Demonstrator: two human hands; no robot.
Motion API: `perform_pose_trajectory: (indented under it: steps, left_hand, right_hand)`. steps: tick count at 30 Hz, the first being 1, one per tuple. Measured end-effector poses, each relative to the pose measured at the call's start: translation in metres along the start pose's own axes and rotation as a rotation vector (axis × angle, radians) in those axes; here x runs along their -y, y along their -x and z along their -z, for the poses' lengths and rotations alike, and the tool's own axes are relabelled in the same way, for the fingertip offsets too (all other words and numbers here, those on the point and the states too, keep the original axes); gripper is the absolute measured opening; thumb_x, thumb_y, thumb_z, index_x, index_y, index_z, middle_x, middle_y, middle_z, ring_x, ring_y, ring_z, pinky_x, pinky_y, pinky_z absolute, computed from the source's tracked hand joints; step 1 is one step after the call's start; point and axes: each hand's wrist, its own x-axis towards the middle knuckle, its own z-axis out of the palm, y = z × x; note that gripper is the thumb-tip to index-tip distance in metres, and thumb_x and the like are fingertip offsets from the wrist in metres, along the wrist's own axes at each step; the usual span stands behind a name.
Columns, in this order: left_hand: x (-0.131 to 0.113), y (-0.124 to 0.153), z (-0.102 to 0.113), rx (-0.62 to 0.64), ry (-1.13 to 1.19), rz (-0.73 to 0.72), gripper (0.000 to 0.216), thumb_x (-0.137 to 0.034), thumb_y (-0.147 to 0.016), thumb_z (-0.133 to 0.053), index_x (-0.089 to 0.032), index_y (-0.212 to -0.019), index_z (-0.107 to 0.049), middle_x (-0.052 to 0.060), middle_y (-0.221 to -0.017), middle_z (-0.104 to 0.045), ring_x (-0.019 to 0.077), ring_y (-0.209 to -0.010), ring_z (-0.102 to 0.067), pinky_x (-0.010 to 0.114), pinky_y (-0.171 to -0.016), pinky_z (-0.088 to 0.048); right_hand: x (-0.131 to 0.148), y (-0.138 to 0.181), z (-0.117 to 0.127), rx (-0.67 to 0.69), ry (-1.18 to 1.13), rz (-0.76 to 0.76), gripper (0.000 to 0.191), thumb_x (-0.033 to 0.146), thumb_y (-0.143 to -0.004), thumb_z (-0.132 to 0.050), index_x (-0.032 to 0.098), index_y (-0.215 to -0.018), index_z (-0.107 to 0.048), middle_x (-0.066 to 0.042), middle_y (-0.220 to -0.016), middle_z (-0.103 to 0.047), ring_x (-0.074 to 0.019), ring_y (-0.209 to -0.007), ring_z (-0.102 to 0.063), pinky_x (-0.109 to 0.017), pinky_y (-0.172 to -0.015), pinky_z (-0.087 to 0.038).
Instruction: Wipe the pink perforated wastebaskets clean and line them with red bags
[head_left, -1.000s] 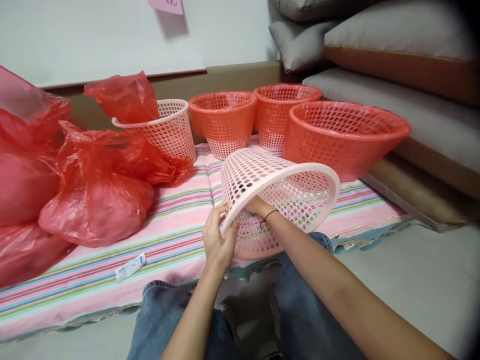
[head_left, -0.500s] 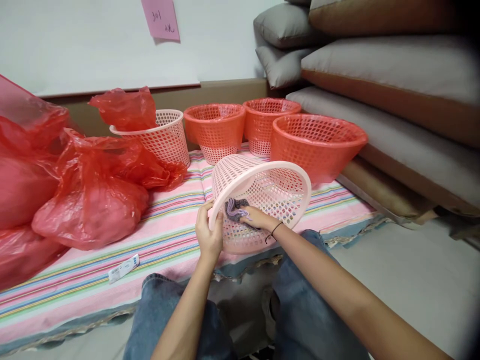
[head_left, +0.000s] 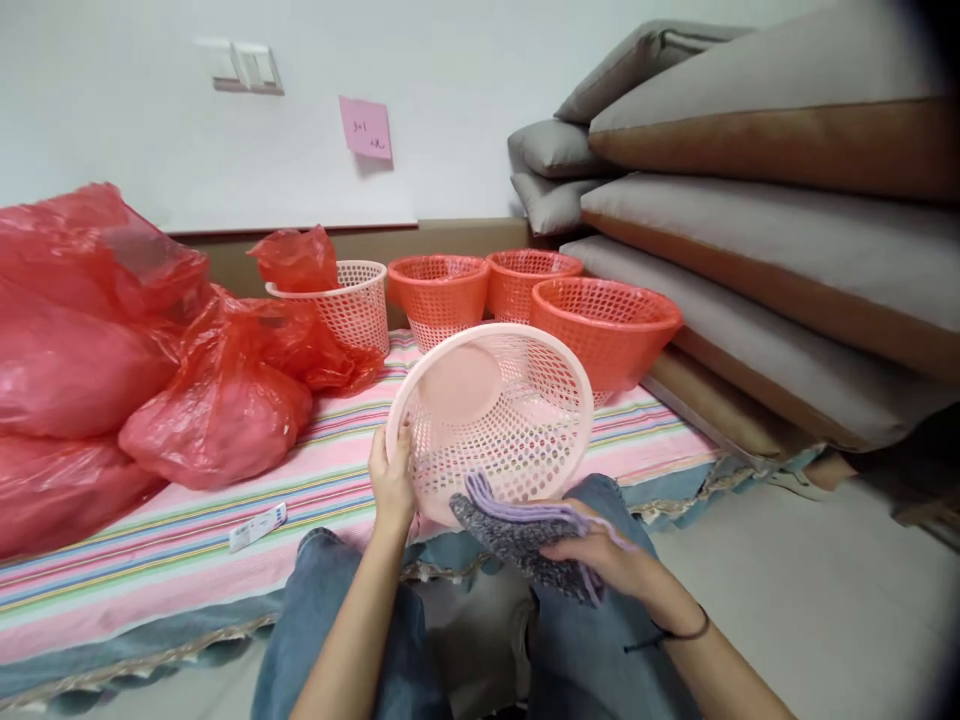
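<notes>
A pale pink perforated plastic basket (head_left: 465, 385) is tilted over with its mouth toward me, above the edge of the striped cloth. My left hand (head_left: 393, 478) grips its rim at the left side. My right hand (head_left: 600, 552) is outside the basket, in front of its lower rim, with the fingers closed around a folded cloth (head_left: 517, 540). That cloth is dark grey and speckled, with a lilac ribbed edge. The basket's inside shows only its bare bottom and mesh walls.
Red plastic bags (head_left: 217, 420) are heaped on the left of the striped cloth (head_left: 322, 470). Behind stand a pale basket (head_left: 360, 310) and several red-lined baskets (head_left: 600, 320). Grey-and-brown cushions (head_left: 750, 220) are stacked at the right. A white packet (head_left: 258, 527) lies near the front.
My right hand has come out of the basket toward me, carrying the grey cloth. The basket has turned, so its mouth faces me more. My view has tipped upward.
</notes>
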Motion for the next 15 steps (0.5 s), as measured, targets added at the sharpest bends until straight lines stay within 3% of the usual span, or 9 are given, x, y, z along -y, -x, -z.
perform_pose_trajectory:
  steps: [3, 7, 10, 15]
  left_hand:
    - [-0.025, 0.027, 0.008, -0.097, 0.165, 0.197, 0.056, -0.062, -0.078, -0.071, -0.018, -0.112, -0.066, 0.009, -0.112, -0.069, 0.0227, -0.099, -0.066, 0.034, -0.084, -0.052]
    - [-0.056, 0.069, 0.019, -0.222, 0.329, 0.374, 0.06, -0.056, -0.072, -0.079, -0.021, -0.119, -0.065, 0.009, -0.118, -0.069, 0.0203, -0.096, -0.068, 0.032, -0.08, -0.055]
    - [-0.073, 0.095, 0.025, -0.271, 0.311, 0.377, 0.057, -0.058, -0.075, -0.077, -0.021, -0.117, -0.067, 0.009, -0.116, -0.071, 0.0217, -0.099, -0.069, 0.034, -0.082, -0.056]
    - [-0.092, 0.122, 0.035, -0.311, 0.302, 0.259, 0.054, -0.057, -0.078, -0.077, -0.022, -0.118, -0.068, 0.009, -0.126, -0.069, 0.026, -0.122, -0.063, 0.041, -0.107, -0.048]
  right_hand:
    - [-0.009, 0.029, -0.006, -0.27, -0.306, -0.079, 0.035, 0.037, -0.061, -0.083, 0.027, -0.094, -0.078, -0.003, -0.105, -0.08, -0.0336, -0.11, -0.07, -0.048, -0.105, -0.051]
    - [-0.009, 0.052, -0.027, -0.519, -0.567, -0.031, 0.04, 0.04, -0.055, -0.087, 0.024, -0.09, -0.078, -0.005, -0.101, -0.08, -0.0359, -0.107, -0.072, -0.051, -0.099, -0.056]
    - [0.005, 0.062, -0.038, -0.628, -0.608, 0.004, 0.038, 0.037, -0.054, -0.086, 0.023, -0.088, -0.078, -0.006, -0.096, -0.08, -0.0358, -0.105, -0.073, -0.049, -0.094, -0.06]
    - [0.023, 0.07, -0.043, -0.686, -0.662, -0.008, 0.035, 0.037, -0.052, -0.084, 0.022, -0.084, -0.08, -0.006, -0.096, -0.081, -0.0315, -0.096, -0.076, -0.041, -0.084, -0.063]
